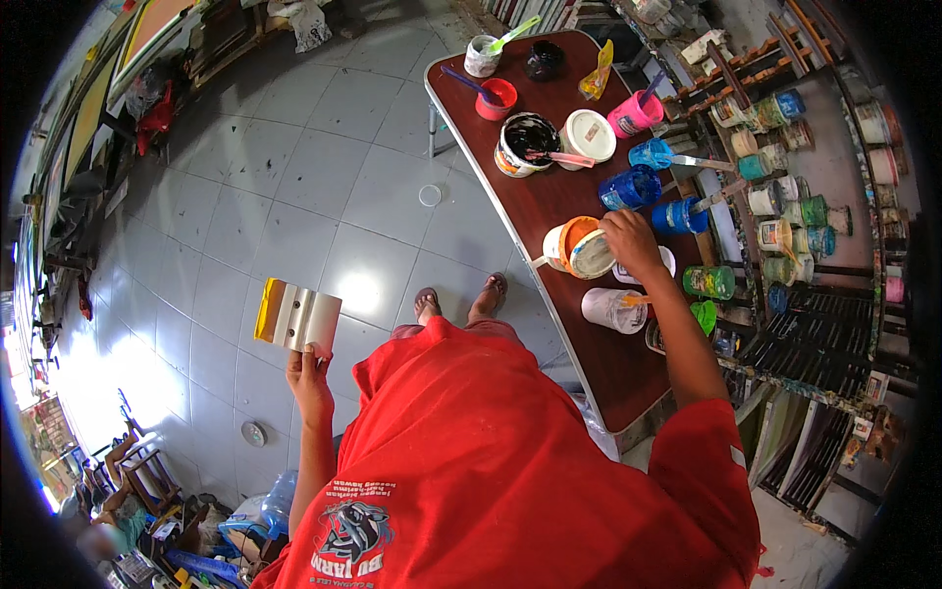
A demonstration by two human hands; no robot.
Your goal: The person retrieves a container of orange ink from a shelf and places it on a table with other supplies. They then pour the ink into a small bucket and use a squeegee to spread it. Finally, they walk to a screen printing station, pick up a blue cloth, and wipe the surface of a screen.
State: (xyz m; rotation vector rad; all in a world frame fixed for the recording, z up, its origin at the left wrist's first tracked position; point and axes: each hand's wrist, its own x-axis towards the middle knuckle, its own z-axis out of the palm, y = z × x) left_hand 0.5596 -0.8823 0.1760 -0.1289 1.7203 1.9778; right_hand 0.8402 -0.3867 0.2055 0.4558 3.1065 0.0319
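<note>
My left hand [311,378] is closed on a squeegee [312,318] with a pale metal holder and a yellow-coated edge, held out above the floor. My right hand [631,241] reaches over the table and grips the upper edge of a round, smeared lid [592,255]. The lid is tilted against the mouth of a white tub of orange paint [555,243], partly covering it. Beside this tub stand a whitish plastic tub [610,309] and a dark blue tub [631,187]. My right hand hides part of another white tub behind it.
More paint pots fill the brown table [530,211], including a tub of black paint [528,143] and a pink pot [635,115]. Racks with several jars [775,201] line the right side. A small round lid [430,195] lies on the tiled floor [294,216]. Clutter sits at lower left.
</note>
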